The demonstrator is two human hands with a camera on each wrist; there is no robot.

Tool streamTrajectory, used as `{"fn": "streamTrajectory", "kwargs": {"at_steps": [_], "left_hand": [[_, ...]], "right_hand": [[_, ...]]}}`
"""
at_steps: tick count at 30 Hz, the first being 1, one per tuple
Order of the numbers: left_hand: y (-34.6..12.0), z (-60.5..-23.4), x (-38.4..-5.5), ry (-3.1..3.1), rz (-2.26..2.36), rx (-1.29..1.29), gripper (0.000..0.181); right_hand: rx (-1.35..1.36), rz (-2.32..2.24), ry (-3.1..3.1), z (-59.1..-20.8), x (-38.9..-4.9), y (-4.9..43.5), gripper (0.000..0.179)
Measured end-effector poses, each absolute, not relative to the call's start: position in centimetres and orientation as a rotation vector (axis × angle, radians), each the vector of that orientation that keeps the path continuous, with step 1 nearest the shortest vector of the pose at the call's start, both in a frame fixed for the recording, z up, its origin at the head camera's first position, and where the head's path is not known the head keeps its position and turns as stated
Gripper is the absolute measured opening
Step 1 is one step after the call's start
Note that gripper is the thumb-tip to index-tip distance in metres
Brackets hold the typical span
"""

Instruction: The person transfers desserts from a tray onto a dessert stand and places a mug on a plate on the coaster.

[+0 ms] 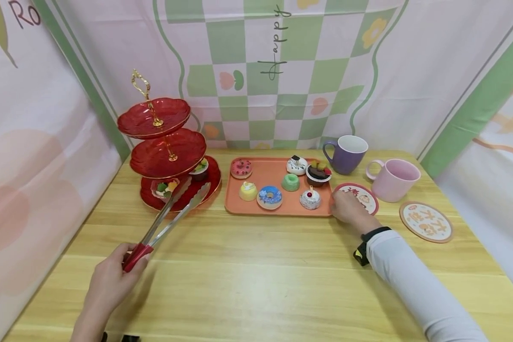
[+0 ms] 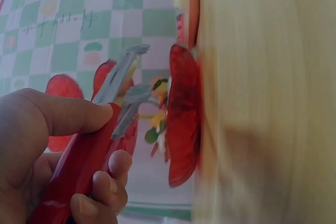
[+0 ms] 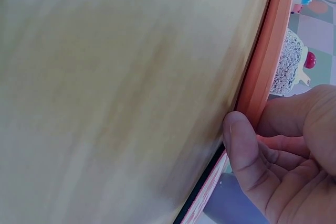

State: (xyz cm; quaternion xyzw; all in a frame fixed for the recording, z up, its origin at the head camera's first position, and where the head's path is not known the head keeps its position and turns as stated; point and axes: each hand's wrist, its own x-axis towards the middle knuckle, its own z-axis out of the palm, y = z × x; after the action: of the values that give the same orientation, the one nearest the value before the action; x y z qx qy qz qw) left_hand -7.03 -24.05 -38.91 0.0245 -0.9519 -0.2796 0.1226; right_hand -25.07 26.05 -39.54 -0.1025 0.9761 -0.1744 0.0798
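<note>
My left hand (image 1: 111,278) grips metal tongs (image 2: 79,166) by their red handles. The tong tips stand apart over the bottom plate (image 1: 213,183) of a red three-tier stand. A fruit-topped tart (image 1: 164,189) lies there by the tips, with a fruit-topped cupcake (image 1: 199,172) behind it. At the front right corner of an orange tray (image 1: 262,172), my right hand (image 1: 349,207) pinches the rim between thumb and finger. On the tray sit several toy pastries, among them a blue donut (image 1: 270,197) and a speckled cake with a cherry (image 3: 290,61).
A purple mug (image 1: 346,159) stands behind the tray's right end, and a pink mug (image 1: 395,180) is farther right. One round coaster (image 1: 363,194) lies beside my right hand; another coaster (image 1: 427,222) is near the table's right side. Patterned cloth hangs behind the table.
</note>
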Motion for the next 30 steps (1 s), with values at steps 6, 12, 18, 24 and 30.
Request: {"fn": "streamTrajectory", "kwargs": {"at_steps": [6, 12, 18, 24, 30], "left_hand": [[-23.3, -39.1, -8.6, -2.79, -0.845, -0.001, 0.026], [-22.6, -39.3, -10.0, -2.817, -0.852, -0.052, 0.026], [-21.5, -39.4, -11.2, -2.836, -0.848, -0.109, 0.028], [-20.4, -39.3, -12.5, -2.843, -0.826, -0.161, 0.033], [-19.5, -38.9, -13.5, -2.836, -0.797, -0.203, 0.035]], "right_hand": [[-0.329, -0.499, 2.948, -39.7, -25.0, 26.0, 0.003], [-0.354, -0.488, 2.969, -39.8, -24.9, 26.0, 0.003], [-0.343, -0.519, 2.944, -39.8, -24.8, 26.1, 0.004], [-0.334, -0.494, 2.931, -39.8, -25.0, 26.2, 0.004], [-0.336, -0.48, 2.936, -39.8, -25.2, 26.0, 0.007]]}}
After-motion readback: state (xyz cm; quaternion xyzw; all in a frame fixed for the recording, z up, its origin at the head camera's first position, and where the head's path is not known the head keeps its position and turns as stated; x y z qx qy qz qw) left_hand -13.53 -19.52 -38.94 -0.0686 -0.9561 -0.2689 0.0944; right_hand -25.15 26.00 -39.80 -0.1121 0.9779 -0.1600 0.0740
